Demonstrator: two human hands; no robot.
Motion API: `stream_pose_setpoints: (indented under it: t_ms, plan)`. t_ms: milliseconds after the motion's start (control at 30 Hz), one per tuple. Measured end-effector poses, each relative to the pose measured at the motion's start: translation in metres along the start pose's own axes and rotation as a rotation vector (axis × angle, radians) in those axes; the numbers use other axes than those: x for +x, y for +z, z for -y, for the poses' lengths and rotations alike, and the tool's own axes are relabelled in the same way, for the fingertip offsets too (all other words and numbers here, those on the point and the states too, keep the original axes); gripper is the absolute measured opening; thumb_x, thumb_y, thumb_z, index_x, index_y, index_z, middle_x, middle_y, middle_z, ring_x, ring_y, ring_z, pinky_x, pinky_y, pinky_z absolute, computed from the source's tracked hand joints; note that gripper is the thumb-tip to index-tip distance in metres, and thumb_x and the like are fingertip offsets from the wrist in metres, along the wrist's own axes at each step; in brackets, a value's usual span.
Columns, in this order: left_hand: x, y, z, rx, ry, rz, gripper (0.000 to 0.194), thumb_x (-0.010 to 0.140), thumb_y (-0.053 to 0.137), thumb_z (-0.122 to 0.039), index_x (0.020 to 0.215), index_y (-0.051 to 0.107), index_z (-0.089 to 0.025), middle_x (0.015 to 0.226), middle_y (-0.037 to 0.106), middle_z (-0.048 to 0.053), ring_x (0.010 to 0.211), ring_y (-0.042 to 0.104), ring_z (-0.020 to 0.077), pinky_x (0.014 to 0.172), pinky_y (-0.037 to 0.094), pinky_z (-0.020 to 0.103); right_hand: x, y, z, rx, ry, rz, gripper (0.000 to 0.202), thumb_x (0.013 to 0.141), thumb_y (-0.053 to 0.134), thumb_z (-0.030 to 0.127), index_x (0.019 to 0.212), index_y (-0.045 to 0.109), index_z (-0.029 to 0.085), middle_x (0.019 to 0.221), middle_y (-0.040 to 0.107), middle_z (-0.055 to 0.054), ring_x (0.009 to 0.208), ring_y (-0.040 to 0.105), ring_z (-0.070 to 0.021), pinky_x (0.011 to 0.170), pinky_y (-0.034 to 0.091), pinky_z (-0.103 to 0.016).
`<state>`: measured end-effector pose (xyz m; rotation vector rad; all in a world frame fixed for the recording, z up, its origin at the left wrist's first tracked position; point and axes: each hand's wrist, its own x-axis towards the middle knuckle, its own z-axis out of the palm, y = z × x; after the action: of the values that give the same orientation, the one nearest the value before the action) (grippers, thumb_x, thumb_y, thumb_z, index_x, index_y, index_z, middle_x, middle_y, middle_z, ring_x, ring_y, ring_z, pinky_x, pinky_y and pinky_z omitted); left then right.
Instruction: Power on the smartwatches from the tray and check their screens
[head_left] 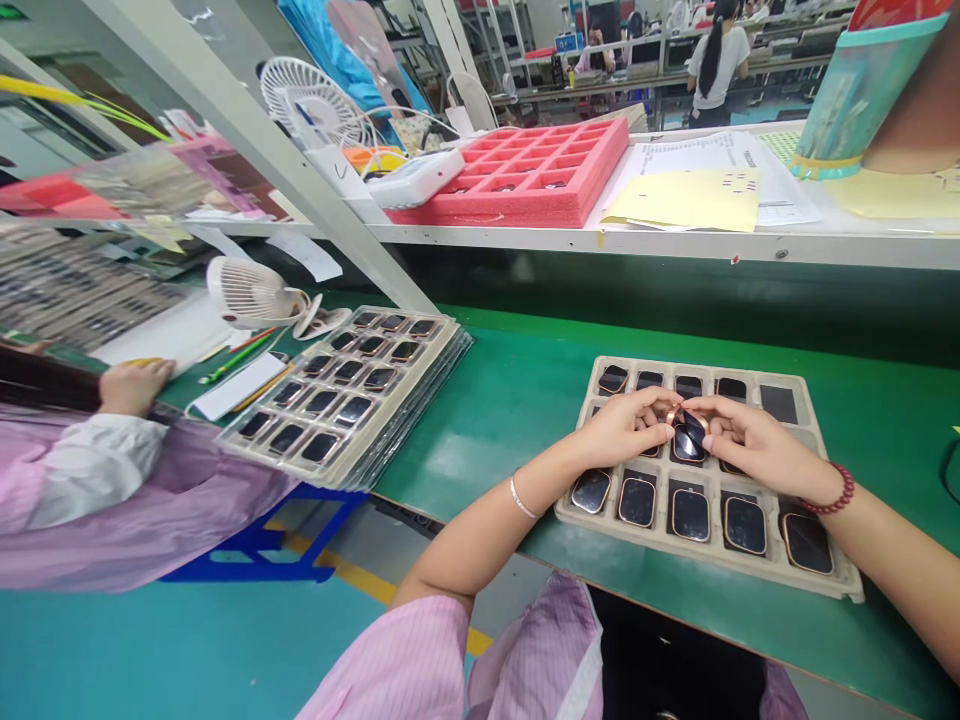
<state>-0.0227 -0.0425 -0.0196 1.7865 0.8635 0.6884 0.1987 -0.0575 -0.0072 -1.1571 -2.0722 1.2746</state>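
Just above the middle of a beige compartment tray point(844, 578), I pinch a black, glossy watch case with a gold rim point(690, 440) between both hands. Its upper edge appears tilted up, though my fingers partly hide it. My left hand point(630, 425) grips its left side with thumb and fingertips. On the opposite side, my right hand point(757, 445) has its fingers closed around the rim. Similar gold-rimmed black watch cases lie in the tray's front row, such as one watch case point(690, 513) nearest me. My hands and wrists cover part of the middle row.
Left on the green table point(517, 400) stands a stack of clear trays point(352, 400) holding several dark watch pieces. Behind it is a small white fan point(251, 292). A shelf edge point(675, 245) crosses above, bearing a red foam tray point(592, 190). A co-worker's hand point(135, 385) is at far left.
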Motion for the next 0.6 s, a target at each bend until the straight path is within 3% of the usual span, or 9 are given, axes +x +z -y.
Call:
stream_pose_setpoints:
  t_ms: [600]
  plan:
    - [0.0004,0.0009,0.0007,0.004,-0.006,-0.012,0.04,0.082,0.058,-0.03,0.119,0.052,-0.016,0.09,0.06,0.004,0.068,0.053,0.0095,0.063,0.046,0.023,0.0005,0.0001,-0.0017,0.038,-0.011,0.0,0.037,0.085,0.052,0.022,0.122,0.051,0.021,0.069,0.05,0.002,0.058,0.045,-0.0149,0.054,0.039,-0.028]
